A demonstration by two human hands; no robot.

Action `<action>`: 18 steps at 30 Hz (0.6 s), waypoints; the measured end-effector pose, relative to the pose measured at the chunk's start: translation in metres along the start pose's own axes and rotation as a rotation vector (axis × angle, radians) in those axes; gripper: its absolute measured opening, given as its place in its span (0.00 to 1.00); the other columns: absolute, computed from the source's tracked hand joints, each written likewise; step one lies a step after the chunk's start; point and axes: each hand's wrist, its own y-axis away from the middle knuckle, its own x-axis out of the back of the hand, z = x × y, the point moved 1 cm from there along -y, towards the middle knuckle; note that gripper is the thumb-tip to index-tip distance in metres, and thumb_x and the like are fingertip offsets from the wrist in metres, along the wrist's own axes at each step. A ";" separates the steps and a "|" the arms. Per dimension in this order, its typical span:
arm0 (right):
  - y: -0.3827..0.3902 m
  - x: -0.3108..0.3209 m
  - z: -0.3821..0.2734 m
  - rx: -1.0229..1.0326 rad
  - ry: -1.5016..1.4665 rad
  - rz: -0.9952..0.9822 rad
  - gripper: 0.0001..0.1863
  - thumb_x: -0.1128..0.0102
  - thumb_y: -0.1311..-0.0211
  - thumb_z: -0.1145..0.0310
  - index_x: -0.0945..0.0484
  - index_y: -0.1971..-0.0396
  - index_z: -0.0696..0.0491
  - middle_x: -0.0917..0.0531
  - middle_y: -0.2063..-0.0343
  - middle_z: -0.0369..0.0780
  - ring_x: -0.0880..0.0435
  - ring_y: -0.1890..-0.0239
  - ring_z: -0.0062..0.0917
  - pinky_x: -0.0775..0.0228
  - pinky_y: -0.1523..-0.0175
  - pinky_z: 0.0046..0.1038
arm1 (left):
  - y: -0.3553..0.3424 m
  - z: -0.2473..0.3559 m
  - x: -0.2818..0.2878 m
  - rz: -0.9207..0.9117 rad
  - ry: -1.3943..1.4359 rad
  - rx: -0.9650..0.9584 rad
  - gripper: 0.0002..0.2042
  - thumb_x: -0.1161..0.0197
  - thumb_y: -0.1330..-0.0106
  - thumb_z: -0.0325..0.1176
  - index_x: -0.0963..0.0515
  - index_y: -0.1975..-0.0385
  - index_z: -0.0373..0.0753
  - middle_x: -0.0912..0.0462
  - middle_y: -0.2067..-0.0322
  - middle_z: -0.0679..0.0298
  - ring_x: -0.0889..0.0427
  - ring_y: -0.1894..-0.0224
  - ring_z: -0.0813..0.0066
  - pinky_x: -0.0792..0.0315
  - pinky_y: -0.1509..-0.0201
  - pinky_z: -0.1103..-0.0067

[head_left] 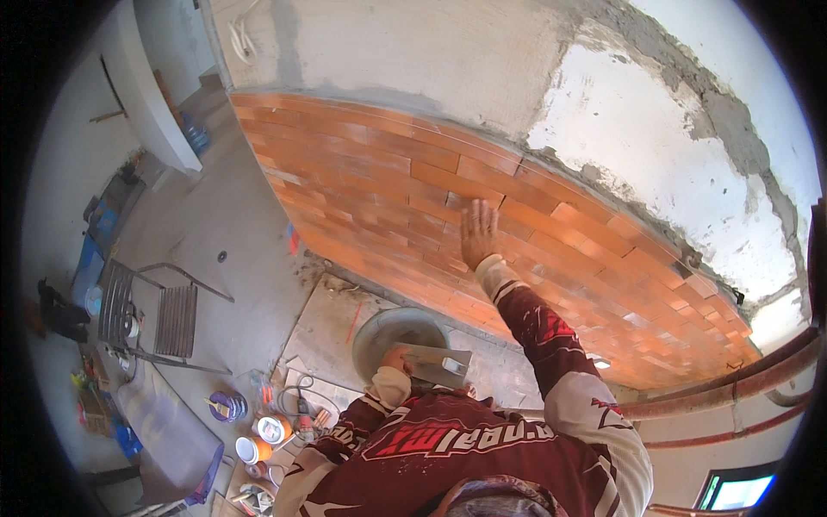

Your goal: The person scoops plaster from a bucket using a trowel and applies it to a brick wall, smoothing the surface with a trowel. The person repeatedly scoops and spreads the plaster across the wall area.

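Observation:
My right hand (479, 234) lies flat, fingers stretched out, against a wall of orange brick-shaped tiles (379, 181), near its upper rows. Low in front of me, my left hand (396, 360) is closed on a flat rectangular metal trowel (444, 365); its handle is mostly hidden by the fingers. The trowel is held level over the near side of a round grey tub (369, 327). What the tub contains cannot be made out clearly. A thin string (431, 129) runs along the top of the tiling.
Above the tiles is bare grey and white plaster (620, 103). Reddish metal pipes (732, 388) cross at the right. A slatted metal chair (177, 323) stands on the concrete floor at left. Orange-and-white cans (253, 450), a cable (301, 392) and tools clutter the lower left.

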 end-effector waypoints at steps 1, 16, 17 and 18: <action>-0.002 -0.007 0.007 -0.016 0.014 -0.041 0.29 0.58 0.43 0.64 0.45 0.43 0.63 0.54 0.38 0.54 0.60 0.35 0.47 0.70 0.36 0.51 | -0.005 -0.002 0.006 0.006 -0.092 -0.035 0.09 0.47 0.43 0.39 0.31 0.71 0.41 0.35 0.90 0.65 0.35 0.89 0.74 0.39 0.85 0.79; -0.042 -0.005 -0.036 0.028 -0.094 -0.132 0.28 0.66 0.41 0.68 0.52 0.39 0.58 0.57 0.37 0.50 0.63 0.34 0.41 0.73 0.37 0.53 | 0.006 0.006 0.059 0.073 0.034 -0.301 0.10 0.51 0.41 0.38 0.32 0.66 0.39 0.33 0.87 0.62 0.32 0.87 0.71 0.39 0.84 0.77; -0.048 -0.009 -0.038 0.037 -0.081 -0.117 0.28 0.65 0.40 0.66 0.50 0.39 0.57 0.57 0.37 0.48 0.63 0.34 0.40 0.73 0.37 0.53 | 0.000 0.004 0.063 0.102 0.029 -0.276 0.10 0.51 0.41 0.38 0.32 0.66 0.39 0.33 0.87 0.62 0.32 0.88 0.70 0.39 0.84 0.76; -0.054 -0.013 -0.038 0.046 -0.068 -0.102 0.27 0.65 0.40 0.65 0.49 0.40 0.56 0.57 0.36 0.47 0.63 0.34 0.40 0.73 0.37 0.53 | -0.007 0.002 0.067 0.131 0.023 -0.252 0.10 0.51 0.41 0.38 0.32 0.66 0.39 0.33 0.87 0.62 0.32 0.88 0.70 0.39 0.85 0.76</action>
